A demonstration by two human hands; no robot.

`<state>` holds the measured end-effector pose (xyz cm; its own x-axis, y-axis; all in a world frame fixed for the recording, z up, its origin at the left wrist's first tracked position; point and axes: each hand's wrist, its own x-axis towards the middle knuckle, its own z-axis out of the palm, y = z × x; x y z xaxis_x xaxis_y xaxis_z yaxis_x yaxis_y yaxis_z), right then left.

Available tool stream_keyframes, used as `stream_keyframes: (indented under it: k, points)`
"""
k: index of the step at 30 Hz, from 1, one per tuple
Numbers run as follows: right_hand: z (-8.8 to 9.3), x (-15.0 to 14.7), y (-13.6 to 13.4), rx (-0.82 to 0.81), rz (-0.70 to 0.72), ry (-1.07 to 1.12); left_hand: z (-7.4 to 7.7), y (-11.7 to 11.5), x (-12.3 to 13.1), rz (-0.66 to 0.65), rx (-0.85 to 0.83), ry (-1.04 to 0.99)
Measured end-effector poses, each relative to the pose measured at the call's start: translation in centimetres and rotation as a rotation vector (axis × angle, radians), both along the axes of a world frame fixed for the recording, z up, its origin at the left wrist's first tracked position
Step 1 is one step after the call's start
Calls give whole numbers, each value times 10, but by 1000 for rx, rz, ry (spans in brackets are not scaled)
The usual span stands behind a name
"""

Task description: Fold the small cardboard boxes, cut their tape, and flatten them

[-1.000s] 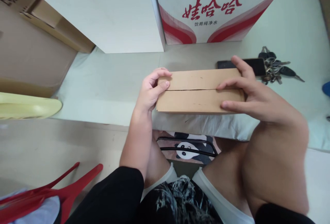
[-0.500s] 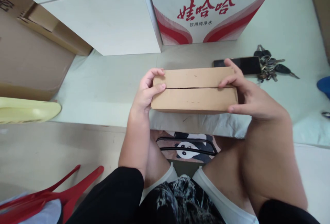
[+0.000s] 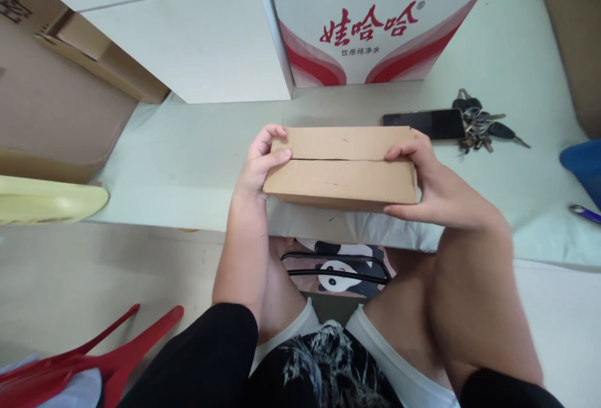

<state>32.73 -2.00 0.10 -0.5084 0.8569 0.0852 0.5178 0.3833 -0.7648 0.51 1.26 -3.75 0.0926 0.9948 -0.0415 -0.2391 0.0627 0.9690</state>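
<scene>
A small brown cardboard box (image 3: 342, 179) is held in front of me, over the near edge of the pale green table. A seam runs along its length between two flaps. My left hand (image 3: 258, 161) grips its left end, thumb on the top face and fingers curled around the far corner. At the other end my right hand (image 3: 432, 179) is closed on the box, with its thumb low on the near side and a finger lying on top by the seam. Some right-hand fingers are hidden behind the box.
Beyond my right hand lie a black phone (image 3: 432, 125) and a bunch of keys (image 3: 479, 121). White cartons, one a red-lettered carton (image 3: 370, 39), stand at the back. A blue object (image 3: 585, 167) and purple pen-like item (image 3: 585, 213) are at right; a red chair (image 3: 117, 358) stands lower left.
My right hand has shifted its grip: its thumb now presses the box's near lower edge, and its raised finger has come down. The view has moved slightly rightward.
</scene>
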Motion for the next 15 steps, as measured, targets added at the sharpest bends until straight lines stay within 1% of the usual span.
stream_keyframes:
  k: [4, 7, 9, 11, 13, 15]
  points:
    - [-12, -3, 7, 55, -106, 138, 2, 0, 5, 26, 4, -29]
    - [-13, -5, 10, -4, -219, 219, 8, -7, 11, 21, 51, -24]
    - [-10, -7, 10, -129, -303, 339, 13, -14, 15, 9, 118, 4]
    - [-5, -11, 12, -346, -372, 497, 17, -23, 19, -16, 163, 32]
    - [-1, -15, 13, -563, -434, 625, 20, -30, 21, -57, 162, 37]
    - [1, -19, 15, -681, -500, 678, 22, -35, 23, -92, 130, 18]
